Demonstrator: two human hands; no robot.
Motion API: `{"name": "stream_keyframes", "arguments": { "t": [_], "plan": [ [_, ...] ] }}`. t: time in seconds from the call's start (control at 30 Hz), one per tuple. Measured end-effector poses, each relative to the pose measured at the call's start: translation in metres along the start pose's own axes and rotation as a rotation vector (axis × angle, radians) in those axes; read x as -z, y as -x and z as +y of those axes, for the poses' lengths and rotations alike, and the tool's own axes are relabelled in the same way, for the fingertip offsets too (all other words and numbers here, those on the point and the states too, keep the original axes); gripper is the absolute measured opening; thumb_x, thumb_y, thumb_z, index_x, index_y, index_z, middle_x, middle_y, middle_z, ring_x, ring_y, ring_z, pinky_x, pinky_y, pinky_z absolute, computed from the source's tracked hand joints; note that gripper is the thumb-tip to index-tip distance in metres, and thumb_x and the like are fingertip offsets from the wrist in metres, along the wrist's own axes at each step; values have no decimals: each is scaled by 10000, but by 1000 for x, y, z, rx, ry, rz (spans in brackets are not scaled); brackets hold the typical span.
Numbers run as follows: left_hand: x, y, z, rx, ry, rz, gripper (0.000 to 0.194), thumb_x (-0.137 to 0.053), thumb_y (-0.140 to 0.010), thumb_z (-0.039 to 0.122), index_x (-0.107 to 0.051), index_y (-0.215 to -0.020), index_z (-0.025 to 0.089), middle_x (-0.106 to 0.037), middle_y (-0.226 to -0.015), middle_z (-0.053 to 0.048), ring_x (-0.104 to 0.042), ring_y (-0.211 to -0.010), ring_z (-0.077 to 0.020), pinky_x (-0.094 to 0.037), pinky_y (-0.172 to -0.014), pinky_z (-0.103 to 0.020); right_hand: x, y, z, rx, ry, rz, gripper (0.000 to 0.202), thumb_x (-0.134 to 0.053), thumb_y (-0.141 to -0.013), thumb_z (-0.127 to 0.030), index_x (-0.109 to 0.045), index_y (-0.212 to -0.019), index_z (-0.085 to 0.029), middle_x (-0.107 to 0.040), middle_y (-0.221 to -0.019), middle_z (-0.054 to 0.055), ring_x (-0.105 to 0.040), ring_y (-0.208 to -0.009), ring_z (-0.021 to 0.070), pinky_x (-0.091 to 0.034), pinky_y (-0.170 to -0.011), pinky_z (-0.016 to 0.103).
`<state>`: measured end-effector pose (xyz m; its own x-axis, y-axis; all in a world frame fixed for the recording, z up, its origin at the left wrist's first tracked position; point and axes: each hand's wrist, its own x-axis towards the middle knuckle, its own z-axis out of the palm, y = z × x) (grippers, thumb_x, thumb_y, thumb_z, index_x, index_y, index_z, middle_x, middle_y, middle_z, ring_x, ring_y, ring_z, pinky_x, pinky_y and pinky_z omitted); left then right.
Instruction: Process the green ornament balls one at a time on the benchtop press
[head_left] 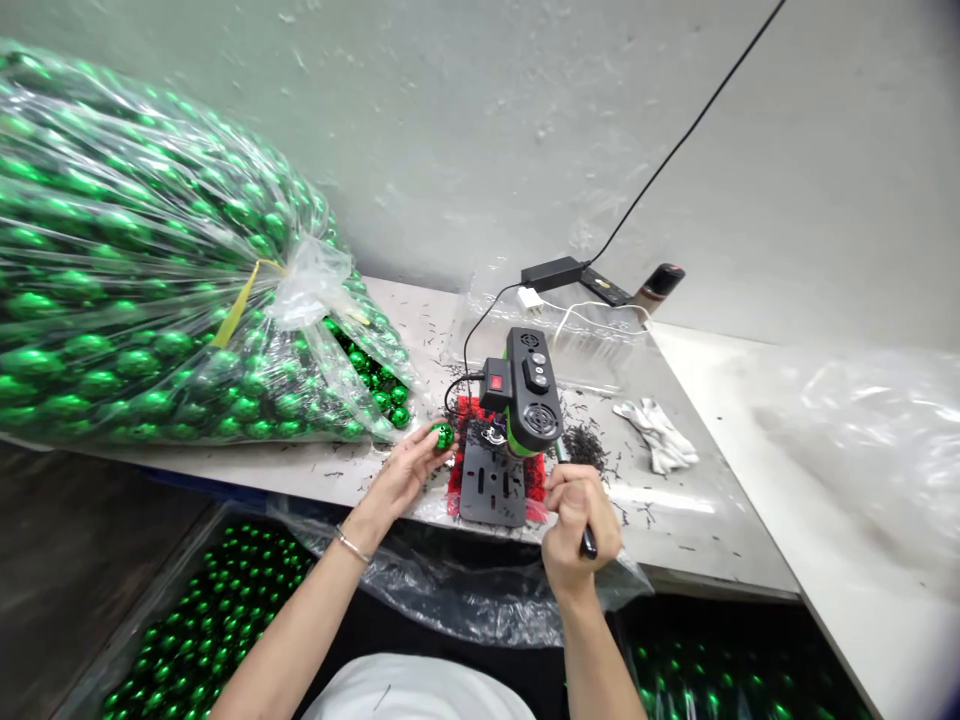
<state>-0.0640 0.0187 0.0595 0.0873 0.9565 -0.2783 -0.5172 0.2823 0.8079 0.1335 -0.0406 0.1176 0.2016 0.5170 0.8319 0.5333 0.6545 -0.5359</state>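
Note:
Between the fingertips of my left hand (409, 468) is a shiny green bauble (443, 435), just left of a small black bench machine (534, 385). My right hand (581, 518) is wrapped round a lever handle (589, 545) with a black end, at the machine's right side. The machine has a black slotted base plate (491, 480), a red switch and a green part under its black head. Red padding (535, 475) lies beneath the base. What sits under the machine's head is mostly hidden.
A big clear bag (150, 280) of green baubles fills the left, its opening near the machine. Black scraps (585, 447) litter the table. White gloves (658, 435), a power adapter (552, 272) and a bottle (660, 285) lie beyond. More baubles (217, 610) are below the table edge.

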Motion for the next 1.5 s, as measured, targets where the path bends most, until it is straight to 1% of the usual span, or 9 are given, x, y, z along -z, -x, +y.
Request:
{"name": "stream_keyframes", "arguments": {
  "t": [0.1, 0.23, 0.3, 0.43, 0.6, 0.77, 1.0, 1.23, 1.5],
  "plan": [
    [-10, 3, -15, 129, 140, 35, 248, -693, -858, 135, -692, -1106, 137, -772, -961, -86, -744, -863, -161, -599, -799, -242, 2, -1, -1, 2, -2, -33, 300, -422, -930, -72, -482, -669, -206, -501, -610, -23, -570, -654, 141, -412, -595, 287],
    [-17, 4, -21, 237, 167, 85, 196, -656, -900, 122, -701, -1091, 127, -763, -837, -63, -695, -594, -91, -527, -489, -127, 3, -2, -2, 7, -7, -43, 303, -416, -930, -67, -478, -671, -211, -493, -602, -27, -579, -663, 144, -428, -606, 288],
    [-19, 5, -21, 260, 190, 113, 195, -668, -877, 79, -710, -1062, 127, -749, -792, -37, -676, -550, -74, -516, -461, -110, 3, -3, -3, 11, -2, -42, 302, -416, -930, -68, -476, -672, -212, -499, -605, -25, -578, -662, 143, -429, -603, 287],
    [-18, 9, -21, 223, 212, 123, 328, -700, -821, 21, -698, -1120, 158, -757, -852, -27, -745, -733, -115, -609, -670, -156, 3, -3, -3, 17, -15, -47, 295, -423, -922, -52, -472, -676, -207, -503, -616, -26, -572, -664, 135, -425, -602, 277],
    [-12, 7, -26, 151, 99, 88, 344, -739, -839, 204, -693, -1180, 179, -763, -975, -63, -747, -847, -159, -613, -773, -235, 2, -10, -7, -11, -31, -33, 293, -431, -928, -61, -476, -677, -206, -512, -624, -25, -571, -654, 130, -427, -597, 274],
    [-13, 0, -46, -47, -346, 17, 494, -794, -753, 336, -697, -1210, 173, -760, -1069, -67, -703, -988, -211, -556, -918, -328, 2, -27, -15, -52, -38, -45, 293, -447, -944, -85, -473, -678, -207, -510, -636, -25, -538, -614, 113, -410, -578, 269],
    [-28, 3, -53, -300, -885, -26, 328, -790, -742, 325, -762, -1060, 251, -764, -1094, -76, -670, -1041, -290, -470, -1022, -426, 4, -31, -16, -67, -28, -69, 287, -450, -949, -98, -476, -686, -208, -492, -634, -25, -524, -615, 112, -407, -582, 275],
    [-40, 7, -51, -421, -846, -86, 285, -854, -681, 296, -772, -953, 266, -749, -1089, -88, -631, -1092, -332, -368, -1106, -487, 7, -25, -13, -45, -11, -84, 258, -444, -939, -94, -501, -714, -206, -536, -680, -9, -537, -627, 118, -428, -585, 275],
    [-33, 0, -70, -502, -922, -62, 270, -821, -750, 327, -768, -1008, 266, -743, -1100, -69, -614, -1082, -301, -313, -1116, -494, 10, 5, 3, 43, 2, -132, 241, -420, -914, -67, -498, -733, -206, -545, -692, -3, -582, -685, 133, -464, -606, 268]
  ]
}}
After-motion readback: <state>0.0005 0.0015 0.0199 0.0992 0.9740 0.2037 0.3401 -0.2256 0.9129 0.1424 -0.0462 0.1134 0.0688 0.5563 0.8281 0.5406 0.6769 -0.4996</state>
